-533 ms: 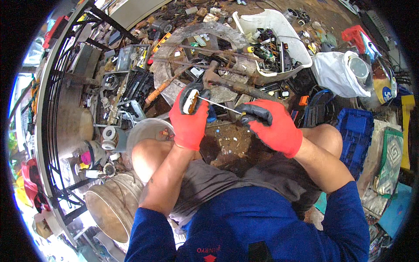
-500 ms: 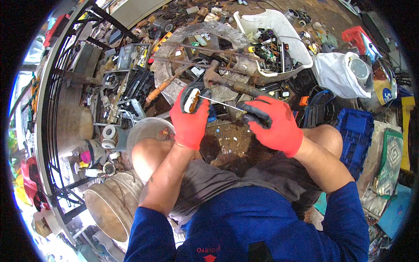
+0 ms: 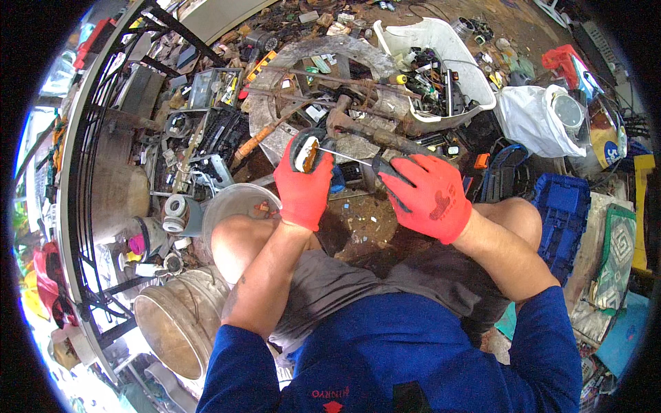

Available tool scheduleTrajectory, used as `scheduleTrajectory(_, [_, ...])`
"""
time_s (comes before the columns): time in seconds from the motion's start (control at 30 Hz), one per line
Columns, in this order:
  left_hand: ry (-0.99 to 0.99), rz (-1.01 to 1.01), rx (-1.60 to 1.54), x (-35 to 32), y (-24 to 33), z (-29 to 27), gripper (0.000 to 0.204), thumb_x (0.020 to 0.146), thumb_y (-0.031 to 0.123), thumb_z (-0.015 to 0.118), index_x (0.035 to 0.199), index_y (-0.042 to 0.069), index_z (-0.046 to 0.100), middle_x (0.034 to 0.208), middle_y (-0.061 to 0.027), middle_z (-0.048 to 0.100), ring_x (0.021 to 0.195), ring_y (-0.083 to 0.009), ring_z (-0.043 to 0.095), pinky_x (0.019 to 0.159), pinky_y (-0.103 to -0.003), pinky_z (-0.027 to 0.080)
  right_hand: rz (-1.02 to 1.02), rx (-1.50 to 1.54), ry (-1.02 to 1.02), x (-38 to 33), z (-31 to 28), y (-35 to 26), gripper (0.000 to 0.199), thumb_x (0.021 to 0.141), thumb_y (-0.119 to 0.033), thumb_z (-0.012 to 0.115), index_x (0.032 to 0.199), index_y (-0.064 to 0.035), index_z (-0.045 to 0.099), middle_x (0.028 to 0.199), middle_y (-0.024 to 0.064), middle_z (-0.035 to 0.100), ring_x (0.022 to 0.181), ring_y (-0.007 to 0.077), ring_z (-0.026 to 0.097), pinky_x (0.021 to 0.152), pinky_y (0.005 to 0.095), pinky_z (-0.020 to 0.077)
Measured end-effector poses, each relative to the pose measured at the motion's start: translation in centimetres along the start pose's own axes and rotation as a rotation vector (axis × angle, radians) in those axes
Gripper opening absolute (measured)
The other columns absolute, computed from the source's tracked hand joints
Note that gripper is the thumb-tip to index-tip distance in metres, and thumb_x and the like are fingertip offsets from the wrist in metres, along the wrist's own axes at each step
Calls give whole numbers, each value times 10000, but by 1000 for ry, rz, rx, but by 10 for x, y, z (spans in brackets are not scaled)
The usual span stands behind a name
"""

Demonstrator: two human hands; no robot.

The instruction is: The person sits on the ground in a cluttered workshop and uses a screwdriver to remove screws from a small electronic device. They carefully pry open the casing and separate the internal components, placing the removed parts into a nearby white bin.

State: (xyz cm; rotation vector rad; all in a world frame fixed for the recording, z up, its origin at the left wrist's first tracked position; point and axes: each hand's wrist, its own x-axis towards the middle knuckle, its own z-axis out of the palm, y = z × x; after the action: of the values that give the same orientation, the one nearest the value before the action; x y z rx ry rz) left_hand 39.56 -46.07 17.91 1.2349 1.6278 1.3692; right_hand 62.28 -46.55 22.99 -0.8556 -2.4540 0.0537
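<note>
My left hand (image 3: 303,193), in a red glove with black fingers, is closed around a small white part with an orange-brown inner face (image 3: 310,155). From that part a thin straight shaft (image 3: 348,157) runs right to my right hand (image 3: 430,199), gloved alike. My right hand's black fingertips are closed at the shaft's other end; any handle is hidden in the palm. Just beyond my hands, a hammer (image 3: 339,117) lies with its head toward the left and its handle reaching right behind my right hand. An orange-handled tool (image 3: 251,143) rests at the left.
A round worn metal ring (image 3: 265,110) lies ahead, strewn with rods and scraps. Past it stands a white bin (image 3: 475,76) of dark parts. A clear bucket (image 3: 231,199) is by my left knee, a dirty bucket (image 3: 162,323) behind. At right lies a blue plastic case (image 3: 561,220).
My right hand has moved slightly left and turned, showing more of its back. My left hand has shifted a little to the right, still holding the white part. The view has shifted slightly.
</note>
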Motion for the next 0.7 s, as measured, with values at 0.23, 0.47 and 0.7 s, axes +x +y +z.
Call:
scheduleTrajectory(0.23, [-73, 103, 40, 0, 4, 0, 333, 816, 59, 708, 1135, 14, 622, 1006, -87, 697, 920, -136, 645, 843, -299, 508, 197, 176, 0, 1, -4, 7, 351, 708, -179, 699, 1045, -91, 648, 1003, 131, 635, 831, 339, 632, 658, 428, 520])
scheduleTrajectory(0.47, [-87, 142, 0, -1, 8, 8, 324, 818, 47, 705, 1129, 21, 620, 988, -73, 686, 896, -120, 620, 824, -287, 497, 543, 444, -190, 6, -14, 13, 247, 807, -260, 651, 905, -35, 627, 802, 216, 645, 804, 396, 642, 693, 459, 513])
scheduleTrajectory(0.7, [-70, 93, 15, -4, 4, 11, 345, 815, 53, 709, 1146, 22, 616, 1014, -79, 686, 914, -124, 624, 842, -287, 497, 379, 165, -115, 3, -10, 4, 373, 746, -169, 688, 1083, -25, 621, 966, 180, 649, 876, 374, 642, 748, 426, 523])
